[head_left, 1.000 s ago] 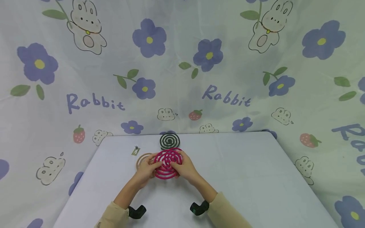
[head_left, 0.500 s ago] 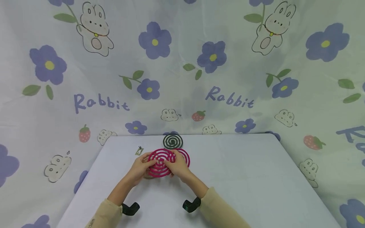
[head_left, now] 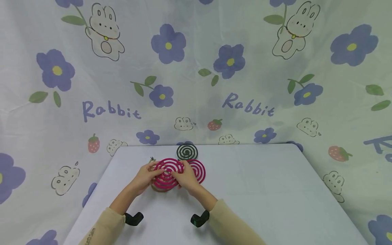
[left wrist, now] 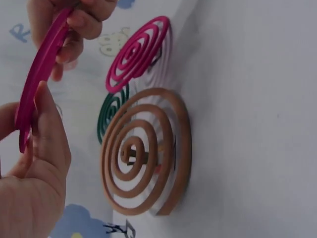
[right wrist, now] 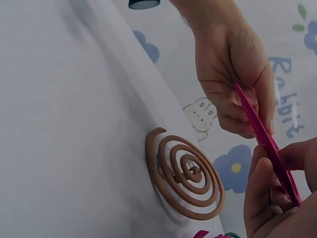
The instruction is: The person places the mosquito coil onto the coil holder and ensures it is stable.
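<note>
Both hands hold a magenta mosquito coil (head_left: 168,170) above the table, thumbs on its near face. The left hand (head_left: 146,177) pinches its left side, and the right hand (head_left: 188,178) pinches its right side. In the left wrist view this held coil (left wrist: 42,69) appears almost edge-on. Below it is a brown mosquito coil (left wrist: 183,144), raised slightly off the table on a small support seen through its centre. A second magenta coil (head_left: 201,170) sits to the right, partly behind the right hand. Further back lies a dark green coil (head_left: 187,152).
A small metal coil stand (head_left: 152,159) at the back left is mostly hidden behind the held coil and left hand. The white table (head_left: 260,190) extends right. A patterned curtain (head_left: 196,85) hangs behind. Each wrist carries a black device (head_left: 134,218).
Both hands have moved the held magenta coil left, over the brown coil. The second magenta coil has come into clearer view, while the metal stand is now mostly covered. The head view has shifted slightly.
</note>
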Motion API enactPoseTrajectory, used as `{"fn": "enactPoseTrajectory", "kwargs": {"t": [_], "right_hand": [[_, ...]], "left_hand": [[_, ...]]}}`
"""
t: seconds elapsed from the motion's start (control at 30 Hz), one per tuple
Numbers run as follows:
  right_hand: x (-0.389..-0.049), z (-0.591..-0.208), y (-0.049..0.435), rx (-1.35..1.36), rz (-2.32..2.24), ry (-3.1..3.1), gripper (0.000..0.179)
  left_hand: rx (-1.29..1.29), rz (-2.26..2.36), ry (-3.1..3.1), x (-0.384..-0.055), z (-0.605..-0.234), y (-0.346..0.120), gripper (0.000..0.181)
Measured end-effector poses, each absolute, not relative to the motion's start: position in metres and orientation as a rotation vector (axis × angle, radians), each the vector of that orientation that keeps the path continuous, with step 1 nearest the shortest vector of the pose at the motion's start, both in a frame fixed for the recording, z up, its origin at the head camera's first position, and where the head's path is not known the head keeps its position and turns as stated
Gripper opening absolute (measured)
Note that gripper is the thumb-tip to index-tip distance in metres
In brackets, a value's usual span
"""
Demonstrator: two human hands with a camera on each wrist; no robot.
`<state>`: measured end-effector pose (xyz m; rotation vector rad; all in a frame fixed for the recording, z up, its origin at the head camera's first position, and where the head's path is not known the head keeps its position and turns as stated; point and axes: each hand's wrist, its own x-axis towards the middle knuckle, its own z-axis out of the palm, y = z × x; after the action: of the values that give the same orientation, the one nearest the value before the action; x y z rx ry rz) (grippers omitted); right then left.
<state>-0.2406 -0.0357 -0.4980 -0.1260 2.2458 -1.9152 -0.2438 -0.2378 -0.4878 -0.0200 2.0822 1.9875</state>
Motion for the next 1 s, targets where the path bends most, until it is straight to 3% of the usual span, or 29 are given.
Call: {"fn": "enactPoseTrajectory", "kwargs": {"t": [0.17,0.6,1.0], "right_hand": [[-0.245,-0.492,-0.044,-0.123,-1.937,2.254,0.042],[-0.258,-0.475,-0.065,-0.126,-1.958,2.199,0.049],[-0.290,-0.435,-0.084,-0.145,-1.984,2.133,0.045]], "left_hand": [[-0.012,1.915,2.135,-0.252,-0.483,-0.247,0.064],[0.104,1.861,2.133,-0.275,-0.471,-0.273,0.063],[0.137,1.859,2.041,-0.312,-0.432,-0.294,0.069]]}}
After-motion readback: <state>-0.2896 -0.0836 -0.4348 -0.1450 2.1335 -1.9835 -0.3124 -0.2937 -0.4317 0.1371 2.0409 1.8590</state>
